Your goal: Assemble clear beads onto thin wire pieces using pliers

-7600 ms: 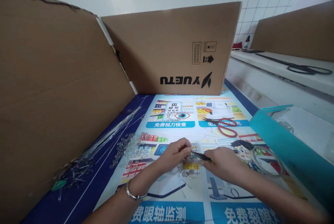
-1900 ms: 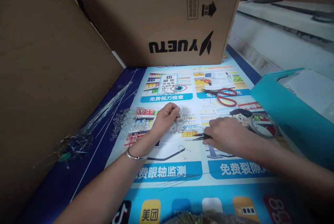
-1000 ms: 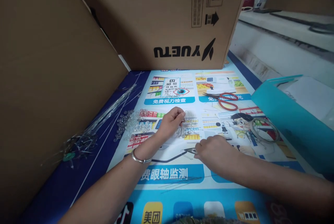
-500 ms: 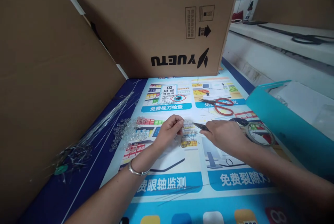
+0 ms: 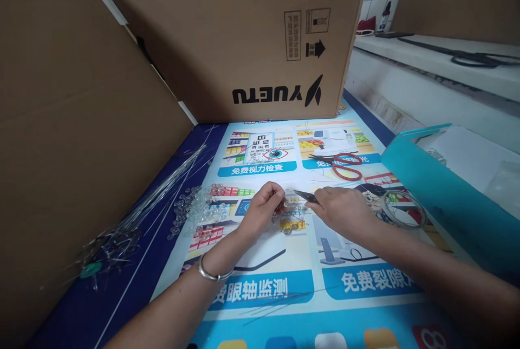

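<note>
The left hand (image 5: 265, 205), with a metal bangle (image 5: 211, 273) at its wrist, had its thumb and fingertips pinched together on thin wire with beads (image 5: 286, 228); the wire's finer details were too small to make out. The right hand (image 5: 343, 207) had its fingers wrapped around a pair of dark pliers (image 5: 304, 195), the narrow tips pointing at the left fingertips, near the wire. Whether the tips gripped anything could not be told.

The work sat over a printed cover (image 5: 325, 322) bearing Chinese captions. Under the eye chart drawing, 免费视力检查 could be read in full. The caption beside it was partly covered by red-handled scissors (image 5: 347, 167), leaving 免 and 光 plain at its ends. Nearer the person, 费眼轴监测 showed past the left forearm, and 免费裂隙 ran off under the right one.

Behind, a cardboard panel (image 5: 260, 40) carried the name YUETU upside down, with an arrow marked 顶面 and a framed block of smaller text above it.

Left of the left hand lay a pile of clear beads (image 5: 199, 208), with a bundle of straight wires (image 5: 173, 183) farther left. A clear ring-shaped roll (image 5: 384, 209) lay just beyond the right forearm, near a teal box (image 5: 439, 202).
</note>
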Action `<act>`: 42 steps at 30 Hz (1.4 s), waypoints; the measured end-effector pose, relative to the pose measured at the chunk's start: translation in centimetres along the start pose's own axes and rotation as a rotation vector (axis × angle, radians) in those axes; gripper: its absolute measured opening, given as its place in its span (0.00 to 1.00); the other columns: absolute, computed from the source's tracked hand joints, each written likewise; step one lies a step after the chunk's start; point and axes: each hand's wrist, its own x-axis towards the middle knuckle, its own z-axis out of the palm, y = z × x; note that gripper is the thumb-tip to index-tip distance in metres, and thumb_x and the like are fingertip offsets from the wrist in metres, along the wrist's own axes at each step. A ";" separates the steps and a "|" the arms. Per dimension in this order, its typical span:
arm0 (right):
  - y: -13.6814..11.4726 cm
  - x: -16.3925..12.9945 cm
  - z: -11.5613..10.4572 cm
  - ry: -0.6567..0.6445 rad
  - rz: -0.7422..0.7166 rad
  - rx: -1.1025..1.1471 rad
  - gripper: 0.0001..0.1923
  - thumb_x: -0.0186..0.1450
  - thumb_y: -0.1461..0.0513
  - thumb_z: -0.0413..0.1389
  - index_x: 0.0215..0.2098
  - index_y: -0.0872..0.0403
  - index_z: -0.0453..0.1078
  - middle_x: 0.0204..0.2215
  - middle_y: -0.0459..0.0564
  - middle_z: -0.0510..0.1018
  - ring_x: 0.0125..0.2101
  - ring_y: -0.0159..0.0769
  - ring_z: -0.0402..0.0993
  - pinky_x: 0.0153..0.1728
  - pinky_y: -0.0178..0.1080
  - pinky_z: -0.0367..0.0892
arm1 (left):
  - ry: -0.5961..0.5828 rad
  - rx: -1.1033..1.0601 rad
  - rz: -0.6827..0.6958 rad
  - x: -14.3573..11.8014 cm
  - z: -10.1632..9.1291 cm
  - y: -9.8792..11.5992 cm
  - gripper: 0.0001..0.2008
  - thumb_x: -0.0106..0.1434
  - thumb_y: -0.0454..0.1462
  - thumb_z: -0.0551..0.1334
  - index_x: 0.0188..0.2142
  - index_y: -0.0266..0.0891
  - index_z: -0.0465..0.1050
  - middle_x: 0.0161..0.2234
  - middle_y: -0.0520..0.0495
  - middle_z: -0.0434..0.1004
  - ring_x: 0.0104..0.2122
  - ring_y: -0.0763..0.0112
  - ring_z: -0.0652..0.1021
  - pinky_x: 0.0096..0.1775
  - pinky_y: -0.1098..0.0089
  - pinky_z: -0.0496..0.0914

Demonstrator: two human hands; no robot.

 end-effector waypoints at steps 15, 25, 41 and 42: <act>0.4 0.8 0.8 -0.022 0.034 0.066 0.22 0.65 0.48 0.41 0.33 0.54 0.67 0.29 0.51 0.75 0.28 0.37 0.70 0.23 0.35 0.49 | -0.012 0.040 0.000 0.0 0.2 -0.3 0.09 0.62 0.43 0.54 0.32 0.39 0.63 0.25 0.53 0.67 0.22 0.79 0.67 0.26 0.77 0.64; 3.2 0.9 -0.8 -0.004 -0.280 0.031 0.16 0.64 0.53 0.48 0.29 0.55 0.69 0.28 0.51 0.74 0.31 0.36 0.66 0.29 0.36 0.53 | 0.020 0.095 0.015 0.8 -0.9 -0.9 0.08 0.61 0.42 0.54 0.32 0.38 0.63 0.24 0.53 0.67 0.21 0.79 0.66 0.24 0.78 0.63; 3.4 0.8 -0.1 0.309 -0.645 -0.317 0.10 0.64 0.69 0.45 0.36 0.57 0.68 0.28 0.50 0.71 0.31 0.36 0.59 0.32 0.41 0.49 | -0.019 0.097 0.003 0.6 -0.7 -0.6 0.09 0.61 0.42 0.54 0.32 0.38 0.64 0.24 0.53 0.68 0.20 0.80 0.67 0.23 0.78 0.62; 3.3 0.8 0.0 0.310 -0.647 -0.315 0.10 0.64 0.69 0.45 0.36 0.58 0.68 0.28 0.50 0.70 0.31 0.36 0.59 0.32 0.41 0.49 | -0.020 0.101 0.007 0.6 -0.7 -0.6 0.09 0.61 0.42 0.54 0.32 0.38 0.64 0.24 0.53 0.68 0.20 0.80 0.67 0.23 0.78 0.62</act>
